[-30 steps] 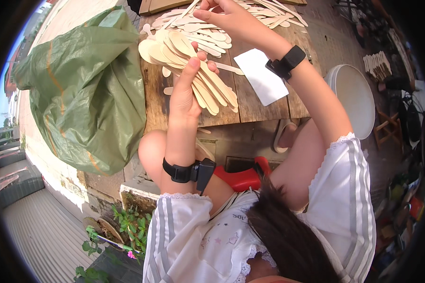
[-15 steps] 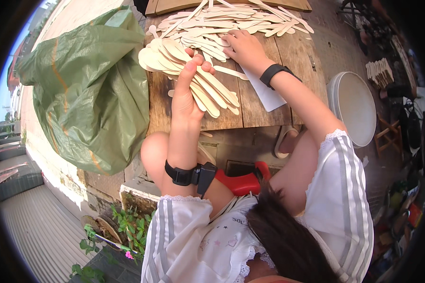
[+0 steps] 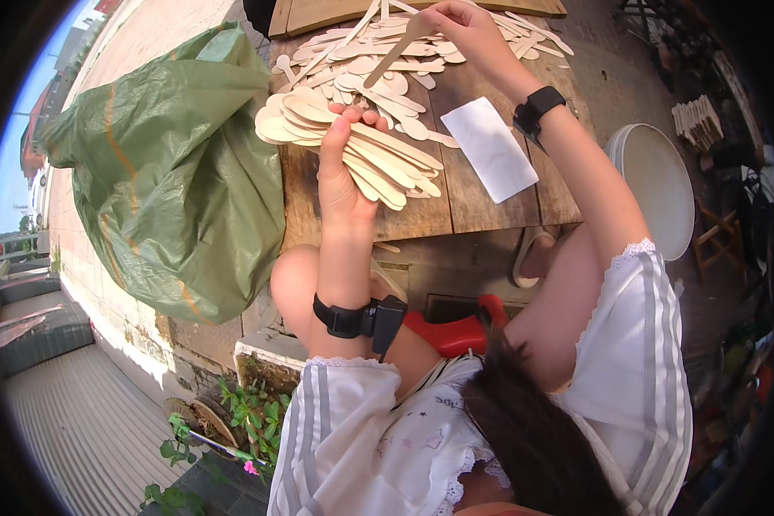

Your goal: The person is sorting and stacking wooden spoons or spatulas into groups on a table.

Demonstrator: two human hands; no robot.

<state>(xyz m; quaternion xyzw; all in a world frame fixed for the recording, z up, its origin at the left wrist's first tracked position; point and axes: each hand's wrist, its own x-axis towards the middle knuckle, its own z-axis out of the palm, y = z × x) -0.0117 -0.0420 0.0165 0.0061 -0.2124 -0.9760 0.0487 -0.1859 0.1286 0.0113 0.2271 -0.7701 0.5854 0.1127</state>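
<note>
A thick bundle of pale wooden spoons (image 3: pixel 387 163) fills my left hand (image 3: pixel 348 172), the fingers wrapped round it above the near part of the table. Their broad ends point to the far left and the narrow ends toward the near right. Over the far pile, my right hand (image 3: pixel 456 21) pinches one wooden spoon (image 3: pixel 393 58), which slants down to the left. The loose pile of wooden spoons (image 3: pixel 344 60) spreads across the far half of the wooden table (image 3: pixel 482 215). Beside it, below my right wrist, lies a white paper slip (image 3: pixel 490 150).
A large green woven sack (image 3: pixel 172 181) stands at the table's left. On the right are stacked white round tubs (image 3: pixel 654 189), with a bundle of wooden sticks (image 3: pixel 697 120) beyond. A red stool (image 3: pixel 456 331) shows between my legs. Plants (image 3: pixel 254 421) grow at the lower left.
My right hand has lifted off the pile and moved farther away, now with one wooden spoon in it. The paper slip is more exposed. My left hand keeps its bundle.
</note>
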